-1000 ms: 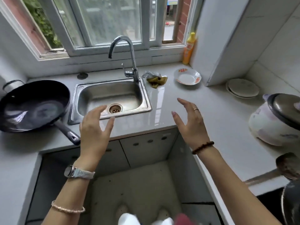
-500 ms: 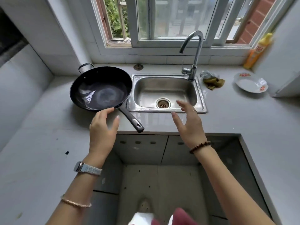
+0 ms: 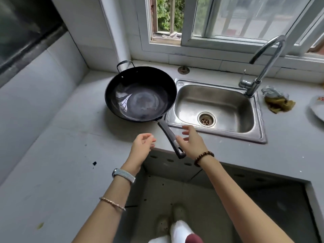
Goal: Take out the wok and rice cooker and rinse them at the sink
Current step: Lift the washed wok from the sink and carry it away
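A black wok [image 3: 140, 95] sits on the grey counter [image 3: 52, 146] just left of the steel sink [image 3: 217, 106]. Its long dark handle [image 3: 171, 137] points toward me over the counter's front edge. My left hand [image 3: 142, 146] hovers left of the handle with loosely curled fingers and holds nothing. My right hand [image 3: 191, 141] is open just right of the handle, thumb close beside it, gripping nothing. The chrome tap [image 3: 263, 64] arches over the sink's far right corner. The rice cooker is out of view.
A crumpled olive cloth [image 3: 278, 104] lies right of the sink, and a white plate's edge [image 3: 316, 109] shows at the far right. The window [image 3: 228, 20] stands behind the sink. Below the counter is an open recess above the floor [image 3: 201, 199].
My view has swung left, so the rice cooker and bottle have left the frame. Both hands have moved to the wok's handle, the left one's fingers now curled loosely.
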Motion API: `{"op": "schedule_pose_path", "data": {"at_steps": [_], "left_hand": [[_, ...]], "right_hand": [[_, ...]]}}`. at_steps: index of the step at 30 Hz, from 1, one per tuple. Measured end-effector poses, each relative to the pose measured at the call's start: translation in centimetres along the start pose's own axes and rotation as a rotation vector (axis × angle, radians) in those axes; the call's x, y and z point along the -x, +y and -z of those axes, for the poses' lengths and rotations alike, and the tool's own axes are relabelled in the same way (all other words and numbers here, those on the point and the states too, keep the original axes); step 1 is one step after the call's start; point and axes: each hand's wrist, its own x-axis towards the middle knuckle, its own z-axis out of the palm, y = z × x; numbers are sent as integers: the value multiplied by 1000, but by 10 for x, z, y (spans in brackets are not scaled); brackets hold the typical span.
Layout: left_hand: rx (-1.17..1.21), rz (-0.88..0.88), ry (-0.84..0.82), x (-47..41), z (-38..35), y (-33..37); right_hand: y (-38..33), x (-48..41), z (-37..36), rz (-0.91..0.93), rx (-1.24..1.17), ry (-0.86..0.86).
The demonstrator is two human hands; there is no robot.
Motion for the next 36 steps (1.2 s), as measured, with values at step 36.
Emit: {"op": "schedule_pose_path", "data": {"at_steps": [36], "left_hand": [[319,385,126,-87,-96,24]], "right_hand": [[10,-68,-46,-270,-120,-199]]}}
